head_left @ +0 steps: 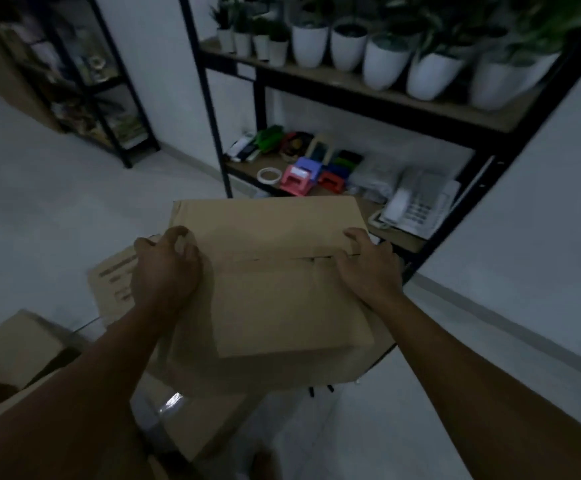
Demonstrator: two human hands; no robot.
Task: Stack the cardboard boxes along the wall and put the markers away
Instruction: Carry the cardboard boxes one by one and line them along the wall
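Note:
A plain cardboard box (275,271) with its top flaps closed sits in the middle of the head view, between my two hands. My left hand (166,268) grips its left edge with curled fingers. My right hand (368,265) holds the right edge, fingers bent over the flap seam. Under and behind it lies another cardboard box with printed text (115,282). Further boxes lie at the lower left (12,348) and below (192,424), the latter with shiny tape. No markers can be made out in the dim light.
A black metal shelf (351,95) stands straight ahead against the white wall, holding white plant pots (382,65) above and tape roll (269,175), coloured hole punches (299,176) and a desk phone (417,206) below. A second rack (102,98) stands at the far left. Pale floor lies between.

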